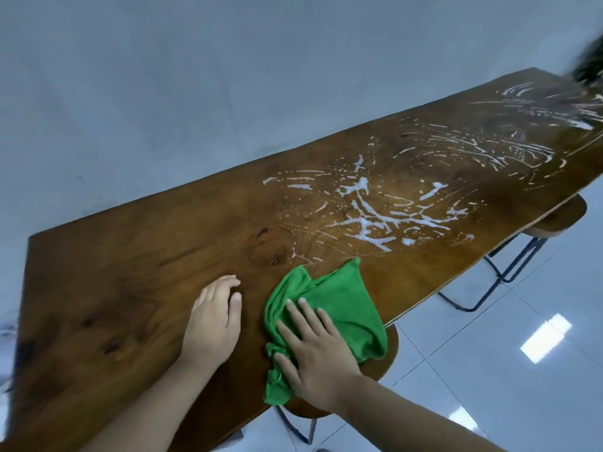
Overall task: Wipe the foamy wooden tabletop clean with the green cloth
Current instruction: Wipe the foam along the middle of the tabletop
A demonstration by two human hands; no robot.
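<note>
A long dark wooden tabletop (137,275) runs from the lower left to the upper right. White foam streaks (375,216) cover its middle and far right part; the near left part looks bare of foam. A crumpled green cloth (346,301) lies by the table's near edge, just short of the foam. My right hand (313,350) presses flat on the cloth with straight fingers. My left hand (213,316) rests on the bare wood to the left of the cloth, fingers slightly bent, holding nothing.
A round wooden stool (388,350) with black metal legs stands under the near edge below the cloth. A second stool (561,216) stands further right. A pale wall runs behind the table; white floor tiles (489,337) lie on the right. A dark blurred shape (587,66) sits at the far right end.
</note>
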